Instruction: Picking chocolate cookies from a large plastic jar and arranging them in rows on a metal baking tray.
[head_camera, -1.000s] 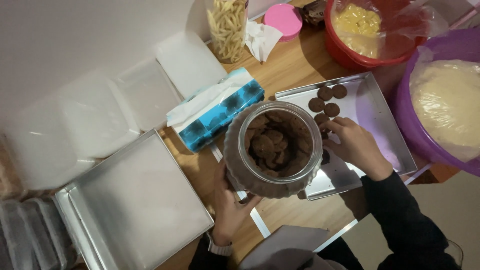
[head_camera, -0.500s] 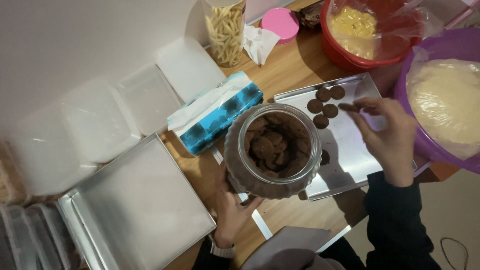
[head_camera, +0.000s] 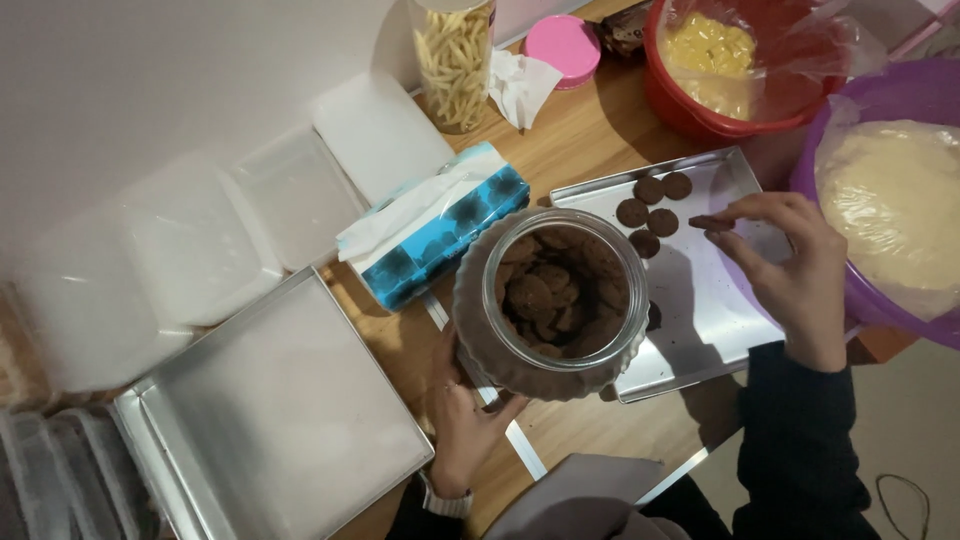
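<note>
Fingers: right-hand fingertips pinch one dark cookie, thumb and forefinger closed on its edge, the rest of the fingers curled loosely above.
Cookie: held flat, just off the tray, sticking out leftward from the fingertips toward the other biscuits.
Right hand: hovering over the tray's far half, dark sleeve running back to the body.
Left hand: wrapped round the near side of the jar, fingers clasped on the glass, propping it tilted so the mouth faces up at us.
Jar: wide, ribbed, clear, well stocked with the same brown cookies; it overlaps the tray's left edge.
Tray: shiny metal, mostly bare; four cookies sit clustered near its top-left corner, just left of the pinched one, and one more peeks out beside the jar's rim.
Tissue box: blue patterned, lying just beyond the jar, touching distance from the glass.
Second tray: to the left, on the table's near corner, well apart from both hands.
Purple bowl: pale dough inside under plastic, right beside the right hand's knuckles.
Red bowl: yellow filling, beyond the tray.
Stick jar: tall, full of pale sticks, at the far edge, with a pink lid next to it.
</note>
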